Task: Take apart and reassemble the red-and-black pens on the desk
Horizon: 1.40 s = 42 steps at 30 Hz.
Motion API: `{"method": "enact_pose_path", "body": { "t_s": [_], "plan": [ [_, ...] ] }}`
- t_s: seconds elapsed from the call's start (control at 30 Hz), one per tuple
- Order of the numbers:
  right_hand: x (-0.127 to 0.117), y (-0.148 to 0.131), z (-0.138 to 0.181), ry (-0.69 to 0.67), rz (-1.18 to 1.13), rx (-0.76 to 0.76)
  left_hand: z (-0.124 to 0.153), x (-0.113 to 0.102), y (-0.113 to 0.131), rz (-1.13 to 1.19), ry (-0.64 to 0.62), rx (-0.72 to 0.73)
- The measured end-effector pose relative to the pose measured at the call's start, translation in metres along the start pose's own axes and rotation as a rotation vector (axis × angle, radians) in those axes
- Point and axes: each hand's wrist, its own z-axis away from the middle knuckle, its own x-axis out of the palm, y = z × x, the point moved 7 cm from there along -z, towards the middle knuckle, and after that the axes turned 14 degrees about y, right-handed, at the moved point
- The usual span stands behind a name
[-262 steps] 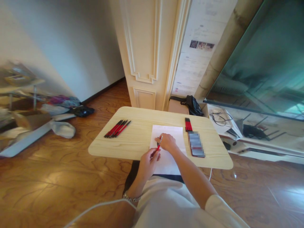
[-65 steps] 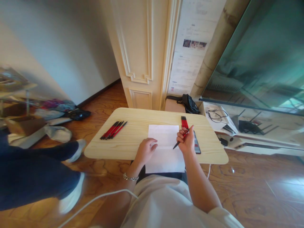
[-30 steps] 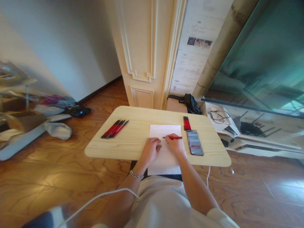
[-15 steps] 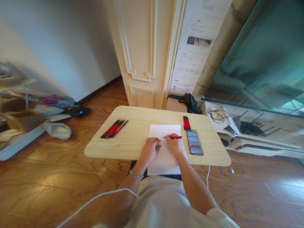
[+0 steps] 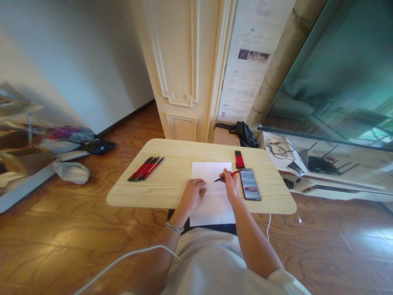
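Note:
A white sheet of paper [image 5: 211,213] lies on the small pale wooden table [image 5: 172,164], its near end reaching past the table's front edge. My left hand [image 5: 194,193] rests on the paper's left side, fingers loosely spread and holding nothing. Between the fingers of my right hand [image 5: 231,185] is a red and black pen [image 5: 236,172], tilted, with its dark tip pointing left over the paper. Whether the tip touches the sheet I cannot tell. Just right of that hand lies a phone [image 5: 251,185] with a blurred screen.
Several red and black pens [image 5: 145,169] lie side by side at the table's left. A second group of pens [image 5: 239,159] sits above the phone. Behind the table are a black bag [image 5: 245,133] and a cabinet with a router [image 5: 322,164]. A white cable [image 5: 129,253] crosses my left arm.
My right hand has shifted slightly right and up, and the pen has gone from nearly level to slanted, its back end raised toward the phone. My left hand stays on the paper.

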Motion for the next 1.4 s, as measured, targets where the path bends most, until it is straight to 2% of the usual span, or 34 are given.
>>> {"method": "enact_pose_path", "body": {
  "t_s": [0.07, 0.17, 0.3, 0.43, 0.6, 0.87, 1.03, 1.13, 1.3, 1.4],
  "plan": [
    [-0.004, -0.007, 0.0, 0.004, -0.144, 0.014, -0.001, 0.001, -0.001, 0.003, -0.008, 0.005],
    [-0.003, -0.014, 0.006, -0.108, -0.318, 0.106, -0.002, 0.004, -0.003, 0.006, -0.024, 0.011],
    [-0.005, -0.019, 0.015, -0.177, -0.467, 0.245, -0.003, 0.006, -0.003, -0.003, -0.028, 0.002],
    [-0.005, -0.02, 0.02, -0.287, -0.53, 0.426, -0.005, 0.002, -0.001, 0.003, -0.017, -0.025],
    [-0.013, -0.024, 0.015, -0.285, -0.556, 0.453, -0.004, -0.01, 0.004, 0.017, 0.026, -0.047],
    [-0.013, -0.016, 0.013, -0.272, -0.567, 0.503, 0.011, -0.019, 0.01, 0.066, 0.054, -0.128],
    [-0.013, -0.029, 0.013, -0.248, -0.555, 0.443, 0.017, -0.022, 0.015, 0.139, 0.02, -0.223],
    [-0.016, -0.046, 0.013, -0.189, -0.574, 0.31, 0.022, -0.018, 0.027, 0.245, -0.055, -0.283],
    [-0.024, -0.075, 0.02, -0.065, -0.65, 0.007, 0.04, 0.004, 0.057, 0.527, -0.227, -0.409],
    [-0.024, -0.081, 0.034, -0.075, -0.635, -0.077, 0.047, 0.021, 0.066, 0.743, -0.28, -0.533]
  ]
}}
